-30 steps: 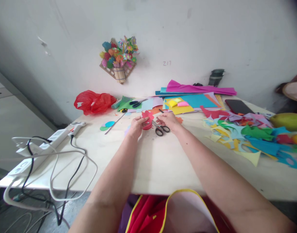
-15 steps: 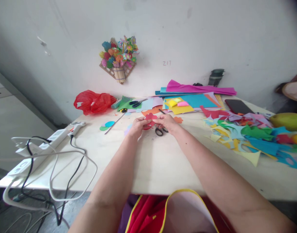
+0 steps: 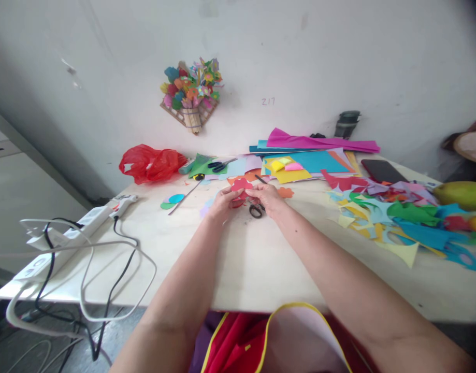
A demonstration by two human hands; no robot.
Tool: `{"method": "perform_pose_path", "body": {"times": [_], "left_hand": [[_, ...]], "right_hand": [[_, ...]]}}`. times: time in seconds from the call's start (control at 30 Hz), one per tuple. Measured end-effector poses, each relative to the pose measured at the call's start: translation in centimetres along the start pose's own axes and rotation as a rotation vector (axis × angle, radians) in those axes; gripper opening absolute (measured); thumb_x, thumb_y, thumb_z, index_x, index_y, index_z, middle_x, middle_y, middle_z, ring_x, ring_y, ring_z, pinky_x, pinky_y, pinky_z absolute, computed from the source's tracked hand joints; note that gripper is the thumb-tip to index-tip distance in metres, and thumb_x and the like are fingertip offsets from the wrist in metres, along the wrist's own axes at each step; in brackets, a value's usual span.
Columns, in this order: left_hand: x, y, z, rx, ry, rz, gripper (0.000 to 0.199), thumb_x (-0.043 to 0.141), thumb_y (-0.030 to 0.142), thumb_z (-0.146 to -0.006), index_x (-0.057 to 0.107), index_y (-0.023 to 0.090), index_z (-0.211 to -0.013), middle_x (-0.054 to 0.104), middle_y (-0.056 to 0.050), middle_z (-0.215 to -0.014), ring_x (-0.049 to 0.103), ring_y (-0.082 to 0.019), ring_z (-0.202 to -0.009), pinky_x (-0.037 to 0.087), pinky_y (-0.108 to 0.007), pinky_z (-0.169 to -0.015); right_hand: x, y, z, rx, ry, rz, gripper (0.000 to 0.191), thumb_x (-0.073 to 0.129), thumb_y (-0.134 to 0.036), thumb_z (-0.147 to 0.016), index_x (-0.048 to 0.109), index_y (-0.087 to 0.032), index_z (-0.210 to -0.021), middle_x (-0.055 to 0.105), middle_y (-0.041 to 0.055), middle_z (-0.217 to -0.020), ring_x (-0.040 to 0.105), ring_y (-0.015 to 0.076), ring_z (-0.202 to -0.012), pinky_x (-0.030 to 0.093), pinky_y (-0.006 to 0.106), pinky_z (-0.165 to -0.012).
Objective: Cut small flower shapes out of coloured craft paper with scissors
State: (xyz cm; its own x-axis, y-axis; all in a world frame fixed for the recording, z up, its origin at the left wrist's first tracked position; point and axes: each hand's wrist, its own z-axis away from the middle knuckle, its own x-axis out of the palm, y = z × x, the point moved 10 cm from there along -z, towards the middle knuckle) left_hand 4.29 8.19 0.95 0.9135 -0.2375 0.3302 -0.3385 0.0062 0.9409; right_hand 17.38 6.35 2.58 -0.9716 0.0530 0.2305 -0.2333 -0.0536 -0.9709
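A red paper flower (image 3: 241,185) with scalloped edges is held up between my two hands over the middle of the table. My left hand (image 3: 222,202) pinches its left side between thumb and fingers. The right side is pinched by my right hand (image 3: 268,198). Under and beside my right hand lie scissors with dark handles (image 3: 255,211), partly covered by it. An orange paper flower (image 3: 286,192) rests on the table just right of that hand. Pale purple paper pieces (image 3: 206,207) lie left of my left hand.
Paper scraps (image 3: 401,212) spread over the right side, near a phone (image 3: 383,171). Coloured sheets (image 3: 311,161) and a second pair of scissors (image 3: 219,166) lie at the back. A red plastic bag (image 3: 152,163) sits back left, with a power strip (image 3: 72,238) and loose cables in front.
My hands stay pinched on the red paper flower, with only a slight shift of the fingers. The right hand covers a little more of the scissors' handles. Nothing else has visibly moved.
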Motion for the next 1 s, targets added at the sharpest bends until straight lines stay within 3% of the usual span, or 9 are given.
{"method": "perform_pose_path", "body": {"times": [0.23,0.43,0.57,0.77,0.87,1.0], "left_hand": [[0.0,0.4,0.1,0.038,0.051,0.054,0.035,0.088,0.03,-0.055,0.069,0.016,-0.08,0.071,-0.003,-0.077,0.066,-0.015,-0.068,0.052,-0.03,-0.071],[0.0,1.5,0.2,0.091,0.043,0.025,0.029,0.085,0.027,-0.055,0.069,0.013,-0.075,0.068,-0.004,-0.07,0.062,-0.013,-0.062,0.049,-0.028,-0.065],[0.2,1.4,0.3,0.069,0.015,-0.048,0.022,0.083,0.026,-0.055,0.07,0.013,-0.067,0.068,-0.005,-0.067,0.059,-0.013,-0.059,0.045,-0.027,-0.061],[1.1,0.7,0.3,0.028,-0.088,-0.154,0.02,0.082,0.026,-0.054,0.069,0.013,-0.062,0.067,-0.003,-0.063,0.056,-0.013,-0.057,0.042,-0.027,-0.062],[1.0,0.5,0.3,0.011,-0.08,-0.176,0.021,0.082,0.026,-0.052,0.067,0.013,-0.059,0.064,-0.003,-0.058,0.055,-0.012,-0.054,0.04,-0.027,-0.06],[0.8,0.5,0.3,-0.001,-0.034,-0.119,0.028,0.086,0.029,-0.051,0.071,0.013,-0.069,0.067,-0.004,-0.064,0.058,-0.013,-0.057,0.043,-0.027,-0.06]], "right_hand": [[0.1,0.8,0.1,0.004,0.046,-0.078,0.026,0.082,-0.013,-0.068,0.058,-0.017,-0.057,0.059,-0.0039,-0.05,0.056,0.0076,-0.048,0.043,0.017,-0.047],[0.6,0.3,0.1,0.035,-0.09,-0.022,0.012,0.077,-0.014,-0.074,0.065,-0.016,-0.071,0.066,-0.0017,-0.061,0.059,0.0095,-0.053,0.045,0.019,-0.046],[-0.2,-0.9,0.0,-0.018,-0.085,0.01,0.011,0.076,-0.023,-0.075,0.068,-0.016,-0.075,0.067,-0.0017,-0.065,0.059,0.0094,-0.053,0.043,0.019,-0.045],[-0.5,-1.9,0.2,-0.095,-0.093,0.154,0.007,0.078,-0.017,-0.065,0.072,-0.015,-0.068,0.067,-0.0022,-0.061,0.058,0.0093,-0.058,0.045,0.021,-0.056],[-0.7,-2.0,0.1,-0.117,-0.06,0.171,0.011,0.077,-0.01,-0.06,0.068,-0.015,-0.058,0.064,-0.0034,-0.056,0.056,0.0091,-0.056,0.046,0.022,-0.06],[-0.8,-1.5,0.0,-0.077,0.001,0.074,0.014,0.076,-0.008,-0.062,0.066,-0.016,-0.056,0.062,-0.0041,-0.054,0.055,0.0084,-0.053,0.046,0.022,-0.057]]}}
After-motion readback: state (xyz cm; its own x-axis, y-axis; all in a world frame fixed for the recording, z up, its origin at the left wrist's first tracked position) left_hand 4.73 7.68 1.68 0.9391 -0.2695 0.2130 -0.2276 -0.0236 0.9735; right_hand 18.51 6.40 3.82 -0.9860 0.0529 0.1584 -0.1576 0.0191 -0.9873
